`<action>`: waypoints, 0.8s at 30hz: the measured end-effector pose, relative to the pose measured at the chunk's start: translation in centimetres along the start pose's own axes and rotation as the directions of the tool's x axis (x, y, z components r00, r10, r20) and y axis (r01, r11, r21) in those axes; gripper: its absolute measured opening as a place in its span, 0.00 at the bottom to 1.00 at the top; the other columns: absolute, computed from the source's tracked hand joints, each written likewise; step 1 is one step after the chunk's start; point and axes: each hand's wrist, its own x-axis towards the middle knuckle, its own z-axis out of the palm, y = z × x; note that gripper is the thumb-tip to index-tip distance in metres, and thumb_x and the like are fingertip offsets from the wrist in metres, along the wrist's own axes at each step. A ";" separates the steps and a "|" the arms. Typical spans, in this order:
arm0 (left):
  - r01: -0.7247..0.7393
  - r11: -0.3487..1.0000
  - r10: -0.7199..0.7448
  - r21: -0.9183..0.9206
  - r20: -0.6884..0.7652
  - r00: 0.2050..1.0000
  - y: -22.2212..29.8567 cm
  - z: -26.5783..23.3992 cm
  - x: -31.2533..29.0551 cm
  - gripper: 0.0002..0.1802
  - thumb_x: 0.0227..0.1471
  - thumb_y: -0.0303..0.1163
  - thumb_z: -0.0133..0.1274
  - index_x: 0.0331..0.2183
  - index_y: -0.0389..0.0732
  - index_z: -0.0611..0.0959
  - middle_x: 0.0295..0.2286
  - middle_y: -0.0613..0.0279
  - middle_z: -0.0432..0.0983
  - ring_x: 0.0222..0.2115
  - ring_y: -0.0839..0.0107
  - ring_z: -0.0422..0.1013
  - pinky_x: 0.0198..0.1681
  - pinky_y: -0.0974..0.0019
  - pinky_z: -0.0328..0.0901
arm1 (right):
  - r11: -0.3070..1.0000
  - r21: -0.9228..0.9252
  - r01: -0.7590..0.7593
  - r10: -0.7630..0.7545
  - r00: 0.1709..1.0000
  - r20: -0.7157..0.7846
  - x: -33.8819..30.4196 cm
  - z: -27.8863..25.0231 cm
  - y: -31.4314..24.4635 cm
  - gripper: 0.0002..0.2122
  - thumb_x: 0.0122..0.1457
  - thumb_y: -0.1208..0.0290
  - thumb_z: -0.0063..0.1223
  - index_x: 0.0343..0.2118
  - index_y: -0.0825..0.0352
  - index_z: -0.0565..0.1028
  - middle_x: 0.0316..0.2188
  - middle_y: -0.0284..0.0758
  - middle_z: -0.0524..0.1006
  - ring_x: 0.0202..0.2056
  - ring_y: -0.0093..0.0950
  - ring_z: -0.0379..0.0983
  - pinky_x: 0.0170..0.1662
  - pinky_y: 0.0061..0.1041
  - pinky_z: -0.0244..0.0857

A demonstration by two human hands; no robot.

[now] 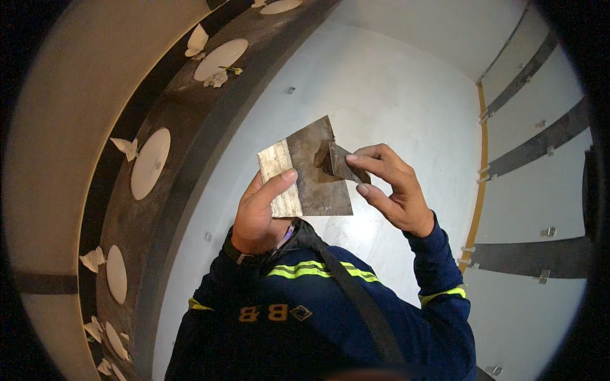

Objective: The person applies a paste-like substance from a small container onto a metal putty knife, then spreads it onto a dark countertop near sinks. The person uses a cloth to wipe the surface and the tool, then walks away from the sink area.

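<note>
My left hand (pixel 262 206) grips a wide, stained putty blade (pixel 324 200) by the pale, ribbed strip along its left side, thumb on top and the other fingers mostly hidden beneath. A dark smear of paste (pixel 324 159) lies toward the blade's right edge. Between the thumb and fingers of my right hand (pixel 397 187) is a small, dark, flat scraper (pixel 346 166), tilted up. Its left end meets the smear on the wide blade.
To the left runs a curved dark countertop (pixel 184 120) with several white oval basins (pixel 150 164) and crumpled white paper (pixel 126 148) beside them. Pale panels (pixel 540 197) with dark bands and small clips line the right. A glossy light floor (pixel 406 82) stretches between.
</note>
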 end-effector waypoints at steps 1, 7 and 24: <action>-0.009 1.000 0.010 0.023 -0.019 1.000 0.5 -0.7 0.0 0.22 0.53 0.26 0.43 0.50 0.33 0.65 0.43 0.51 0.69 0.45 0.61 0.67 0.50 0.58 0.63 | 1.000 0.004 0.022 -0.022 1.000 0.010 0.7 0.5 0.2 0.19 0.52 0.76 0.51 0.49 0.61 0.72 0.38 0.40 0.71 0.37 0.31 0.68 0.40 0.28 0.64; -0.049 0.996 0.055 0.076 -0.079 0.995 4.7 -6.0 1.0 0.23 0.52 0.28 0.45 0.50 0.33 0.65 0.42 0.52 0.69 0.44 0.62 0.68 0.49 0.59 0.64 | 0.977 -0.212 0.033 -0.005 0.991 0.134 5.9 4.1 2.0 0.22 0.49 0.79 0.54 0.49 0.56 0.72 0.40 0.37 0.72 0.38 0.33 0.68 0.41 0.29 0.66; -0.086 0.712 0.221 0.697 -0.106 0.969 24.9 -29.1 9.9 0.22 0.51 0.32 0.51 0.48 0.37 0.68 0.41 0.58 0.70 0.42 0.66 0.69 0.44 0.60 0.66 | 0.746 -0.622 0.237 0.047 0.913 0.405 29.4 18.5 7.7 0.19 0.49 0.77 0.56 0.45 0.52 0.75 0.37 0.36 0.71 0.36 0.31 0.68 0.38 0.27 0.67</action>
